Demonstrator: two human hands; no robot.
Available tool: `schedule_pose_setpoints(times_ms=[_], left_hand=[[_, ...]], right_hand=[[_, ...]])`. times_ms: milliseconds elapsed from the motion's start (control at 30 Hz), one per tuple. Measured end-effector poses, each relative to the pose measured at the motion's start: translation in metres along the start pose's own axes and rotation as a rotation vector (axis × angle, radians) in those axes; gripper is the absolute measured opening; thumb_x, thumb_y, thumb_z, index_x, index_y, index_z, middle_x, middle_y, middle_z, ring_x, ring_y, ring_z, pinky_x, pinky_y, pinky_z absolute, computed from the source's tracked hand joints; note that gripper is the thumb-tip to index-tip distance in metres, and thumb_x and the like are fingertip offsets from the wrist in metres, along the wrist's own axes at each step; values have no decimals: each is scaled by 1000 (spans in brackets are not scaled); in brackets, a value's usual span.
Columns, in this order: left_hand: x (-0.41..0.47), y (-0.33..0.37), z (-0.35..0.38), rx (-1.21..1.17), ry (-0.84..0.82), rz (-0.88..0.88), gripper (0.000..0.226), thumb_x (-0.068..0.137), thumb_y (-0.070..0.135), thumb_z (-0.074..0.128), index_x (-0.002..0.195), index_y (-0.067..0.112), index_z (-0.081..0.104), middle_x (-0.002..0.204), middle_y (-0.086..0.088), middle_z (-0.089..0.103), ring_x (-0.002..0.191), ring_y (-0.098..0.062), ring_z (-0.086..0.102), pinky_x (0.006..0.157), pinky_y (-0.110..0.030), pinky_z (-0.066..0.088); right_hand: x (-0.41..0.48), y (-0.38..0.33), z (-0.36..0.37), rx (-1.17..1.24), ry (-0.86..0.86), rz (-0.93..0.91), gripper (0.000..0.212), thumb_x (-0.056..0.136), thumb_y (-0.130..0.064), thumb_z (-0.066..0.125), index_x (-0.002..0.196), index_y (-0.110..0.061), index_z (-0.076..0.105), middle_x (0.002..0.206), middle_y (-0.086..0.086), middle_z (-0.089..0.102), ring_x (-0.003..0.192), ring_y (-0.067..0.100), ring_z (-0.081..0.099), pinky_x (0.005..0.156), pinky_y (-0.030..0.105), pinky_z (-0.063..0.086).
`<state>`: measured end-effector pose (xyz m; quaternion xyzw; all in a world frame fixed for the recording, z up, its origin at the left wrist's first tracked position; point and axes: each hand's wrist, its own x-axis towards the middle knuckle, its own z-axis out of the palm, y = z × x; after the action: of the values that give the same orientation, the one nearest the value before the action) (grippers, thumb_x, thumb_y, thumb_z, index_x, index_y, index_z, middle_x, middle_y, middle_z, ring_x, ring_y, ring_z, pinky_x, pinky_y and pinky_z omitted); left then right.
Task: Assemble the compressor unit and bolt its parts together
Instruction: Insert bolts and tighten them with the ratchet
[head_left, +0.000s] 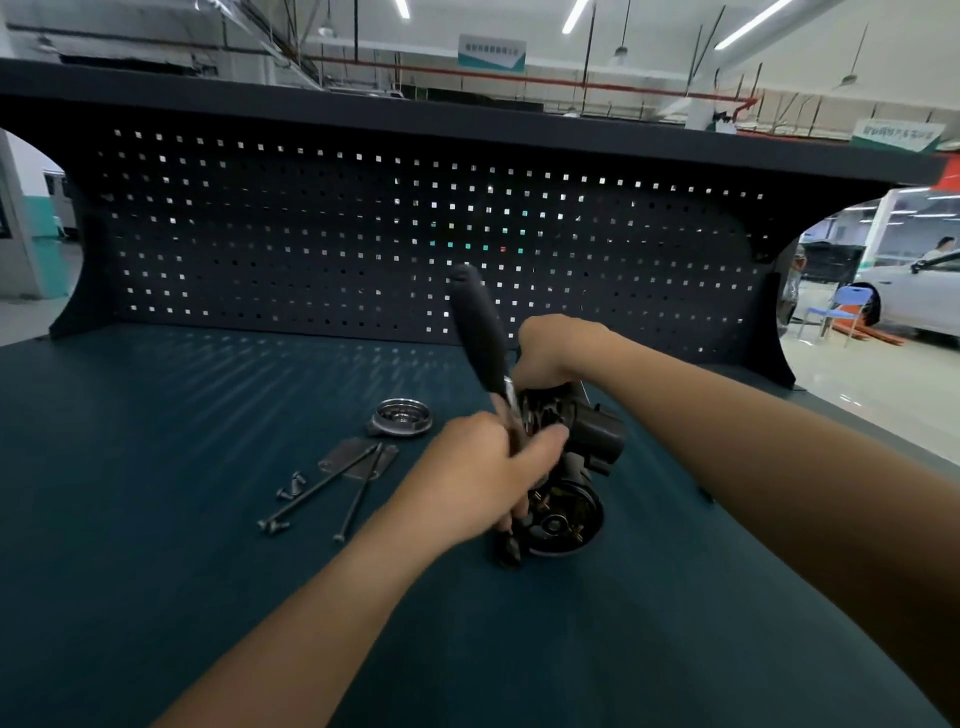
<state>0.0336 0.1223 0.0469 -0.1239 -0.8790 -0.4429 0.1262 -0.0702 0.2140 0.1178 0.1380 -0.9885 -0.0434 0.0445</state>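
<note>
The dark compressor unit (582, 457) lies on the blue-green bench mat (208, 441), its round end facing me. My left hand (488, 478) grips the lower shaft of a black-handled driver tool (480, 332), whose handle slants up and to the left over the unit. My right hand (556, 353) curls over the far end of the compressor body and holds it. Two long bolts (322, 488) lie crossed on the mat to the left, partly over a thin metal plate (358, 460). A round metal cover (402, 415) sits beyond them.
A few short screws (291, 486) lie left of the long bolts. A dark pegboard back panel (415, 234) with a shelf above closes the bench's far side. To the right, past the bench edge, are a white car and a blue chair (844, 306).
</note>
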Motion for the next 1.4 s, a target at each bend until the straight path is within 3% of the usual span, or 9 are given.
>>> schedule_pose_setpoints(times_ms=[67, 233, 300, 500, 600, 833, 1167, 1233, 1400], left_hand=[[-1, -2, 7, -87, -2, -11, 50, 92, 44, 44, 52, 16, 52, 36, 6, 55, 32, -3, 50, 39, -11, 39], [-7, 3, 4, -1402, -163, -390, 51, 90, 42, 46, 66, 3, 68, 56, -5, 65, 37, -7, 56, 36, -16, 46], [-8, 0, 2, -1629, -186, -428, 51, 87, 41, 50, 63, 2, 70, 56, -3, 63, 36, -5, 55, 34, -16, 46], [2, 1, -5, -460, -28, -141, 43, 94, 41, 42, 68, 10, 58, 42, 2, 56, 32, -7, 47, 37, -13, 37], [4, 0, 1, -186, 18, -9, 50, 91, 44, 43, 53, 13, 54, 40, 2, 56, 32, -7, 48, 38, -12, 37], [-6, -1, 2, -1574, -213, -373, 42, 76, 42, 56, 69, 3, 70, 59, -2, 64, 37, -3, 55, 36, -15, 47], [1, -3, 10, -262, -61, -59, 37, 90, 39, 51, 61, 17, 55, 47, 2, 62, 36, -7, 52, 40, -13, 37], [0, -2, 12, -396, -45, -84, 37, 92, 38, 48, 64, 15, 55, 48, 1, 62, 36, -7, 51, 40, -13, 39], [-3, -2, -2, -1546, -172, -372, 41, 90, 43, 45, 76, 7, 58, 50, 1, 59, 33, -2, 50, 34, -14, 43]], right_hand=[[0, -2, -1, -40, -28, -14, 24, 86, -29, 51, 68, -13, 49, 70, 0, 51, 67, 20, 51, 67, 30, 41], [-3, -5, -8, 1, -110, -22, 36, 91, -21, 44, 58, -7, 45, 55, 6, 46, 46, 19, 41, 43, 23, 31], [-3, -4, -8, 38, -93, -22, 37, 92, -21, 43, 58, -8, 45, 54, 6, 45, 46, 18, 39, 41, 23, 29], [-4, -6, -5, -41, -82, -20, 40, 88, -42, 53, 63, -12, 46, 64, 0, 47, 57, 16, 45, 57, 27, 38], [-6, -8, -4, -126, -71, 11, 24, 87, -29, 50, 70, -13, 46, 72, -1, 49, 62, 15, 46, 64, 31, 38], [-3, -10, -6, 28, -88, 8, 34, 91, -20, 41, 60, -8, 48, 59, 6, 49, 51, 18, 44, 48, 25, 34], [-6, -1, -2, -31, -31, 37, 28, 87, -30, 51, 66, -14, 44, 72, 0, 47, 74, 22, 51, 71, 32, 40], [-4, -1, -4, -12, -62, 35, 27, 89, -23, 46, 65, -11, 45, 68, 2, 47, 64, 20, 47, 63, 28, 39], [-2, -5, -9, 112, -122, 14, 35, 93, -19, 41, 61, -7, 48, 55, 7, 45, 45, 18, 37, 34, 15, 27]])
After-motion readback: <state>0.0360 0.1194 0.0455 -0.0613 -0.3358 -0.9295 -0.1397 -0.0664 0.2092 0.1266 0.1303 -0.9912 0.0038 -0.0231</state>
